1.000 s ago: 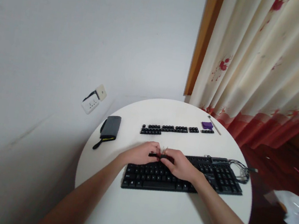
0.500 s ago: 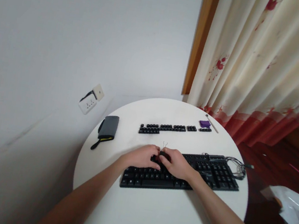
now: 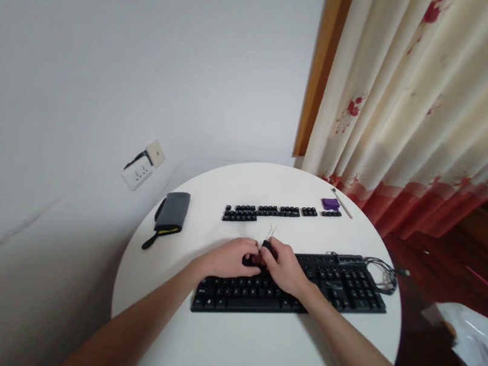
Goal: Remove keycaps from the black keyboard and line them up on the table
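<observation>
A black keyboard (image 3: pixel 254 302) lies on a round white table (image 3: pixel 218 356). Over its upper left part, my left hand (image 3: pixel 233 257) is closed, thumb and fingers curled towards each other; what they hold, if anything, is hidden. Right beside it, my right hand (image 3: pixel 285 266) grips a wire keycap puller (image 3: pixel 268 245) by its dark handle, with two thin wires pointing away from me. Between the hands a small reddish-brown patch of the keyboard shows. Behind them, loose black keycaps (image 3: pixel 267 211) lie in rows on the table.
A grey pouch (image 3: pixel 173 212) with a strap lies at the left. At the back right are a folded purple cloth (image 3: pixel 331 204) and a thin brush (image 3: pixel 342 203). The keyboard's coiled cable (image 3: pixel 383 277) sits by the right edge. Wall and curtain (image 3: pixel 388 107) stand behind the table.
The keycap puller has tilted in my right hand, its wires now standing higher and leaning to the right. My left hand stays over the same part of the keyboard. The view has shifted slightly.
</observation>
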A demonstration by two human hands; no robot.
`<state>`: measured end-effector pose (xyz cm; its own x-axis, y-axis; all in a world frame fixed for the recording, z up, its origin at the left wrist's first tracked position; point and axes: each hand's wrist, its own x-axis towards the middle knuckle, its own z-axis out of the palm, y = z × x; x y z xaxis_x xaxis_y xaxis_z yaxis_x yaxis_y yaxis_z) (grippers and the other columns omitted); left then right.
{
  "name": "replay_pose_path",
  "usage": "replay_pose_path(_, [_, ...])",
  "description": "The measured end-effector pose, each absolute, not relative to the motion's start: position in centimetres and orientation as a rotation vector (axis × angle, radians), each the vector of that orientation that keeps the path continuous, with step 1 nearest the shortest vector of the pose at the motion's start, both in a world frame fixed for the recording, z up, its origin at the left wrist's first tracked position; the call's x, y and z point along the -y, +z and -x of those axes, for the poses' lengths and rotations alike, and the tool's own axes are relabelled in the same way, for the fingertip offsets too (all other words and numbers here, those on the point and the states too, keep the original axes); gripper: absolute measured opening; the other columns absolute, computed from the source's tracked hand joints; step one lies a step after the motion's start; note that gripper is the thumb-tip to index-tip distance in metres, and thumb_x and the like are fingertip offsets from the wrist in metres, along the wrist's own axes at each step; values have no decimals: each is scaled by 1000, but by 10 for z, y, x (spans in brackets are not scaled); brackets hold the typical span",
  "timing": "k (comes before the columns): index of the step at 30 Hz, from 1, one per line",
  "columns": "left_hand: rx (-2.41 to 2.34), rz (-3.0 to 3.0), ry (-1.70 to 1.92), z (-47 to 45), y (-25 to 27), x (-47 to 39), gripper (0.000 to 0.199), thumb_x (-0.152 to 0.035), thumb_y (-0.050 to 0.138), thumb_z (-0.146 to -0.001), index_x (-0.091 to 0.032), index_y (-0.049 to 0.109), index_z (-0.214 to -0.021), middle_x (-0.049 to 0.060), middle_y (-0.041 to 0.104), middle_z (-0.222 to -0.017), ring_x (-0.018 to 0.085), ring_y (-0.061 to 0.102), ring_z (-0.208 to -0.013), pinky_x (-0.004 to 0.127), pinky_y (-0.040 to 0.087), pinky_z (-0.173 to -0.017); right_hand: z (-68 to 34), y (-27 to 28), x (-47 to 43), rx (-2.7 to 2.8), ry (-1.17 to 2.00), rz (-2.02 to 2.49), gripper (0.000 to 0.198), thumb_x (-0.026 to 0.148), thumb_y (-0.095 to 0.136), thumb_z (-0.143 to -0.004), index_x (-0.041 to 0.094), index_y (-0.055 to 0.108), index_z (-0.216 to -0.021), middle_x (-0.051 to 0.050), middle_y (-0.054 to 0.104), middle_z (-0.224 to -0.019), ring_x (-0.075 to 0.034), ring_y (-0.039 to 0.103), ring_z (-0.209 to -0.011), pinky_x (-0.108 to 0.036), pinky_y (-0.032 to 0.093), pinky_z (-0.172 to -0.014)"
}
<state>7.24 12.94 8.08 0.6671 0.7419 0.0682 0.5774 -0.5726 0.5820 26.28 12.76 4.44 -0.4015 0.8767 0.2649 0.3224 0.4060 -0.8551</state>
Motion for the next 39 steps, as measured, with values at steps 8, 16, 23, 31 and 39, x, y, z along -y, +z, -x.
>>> replay_pose_path(8, [-1140,-2272,806,-79,68,-130,19,-23,67,-85,-21,61,-103,1,66,-97,16,60,-86,29,49,-81,-265,53,-129,1655,962,1097,23,39,44,-98,21,50,-85,-1,65,-76,-18,62,-70,-28,46,-67])
replay_pose_path(16, [-1047,-2494,827,-82,67,-130,13,-25,58,-95,-21,59,-107,6,64,-106,21,57,-105,38,47,-96,-265,44,-135,1629,994,1093,23,43,42,-99,23,48,-90,0,65,-72,-19,64,-67,-29,49,-64])
replay_pose_path(23, [-1047,-2628,870,-83,64,-131,17,-24,59,-94,-22,65,-109,7,63,-107,21,56,-104,38,48,-94,-267,44,-136,1618,916,1093,25,43,43,-98,23,48,-85,-1,63,-70,-18,62,-64,-28,47,-62])
replay_pose_path(31, [-1058,-2618,959,-86,64,-128,15,-27,62,-92,-23,70,-104,8,62,-109,21,55,-105,38,47,-95,-268,50,-135,1634,913,1036,24,41,43,-97,23,45,-81,2,55,-63,-16,56,-58,-26,42,-56])
replay_pose_path(39, [-1249,-2470,1094,-74,59,-140,17,-33,64,-91,-23,72,-102,6,66,-100,21,58,-98,37,48,-91,-274,52,-140,1542,925,1105,27,42,43,-97,22,47,-79,-1,64,-64,-16,60,-58,-27,45,-59])
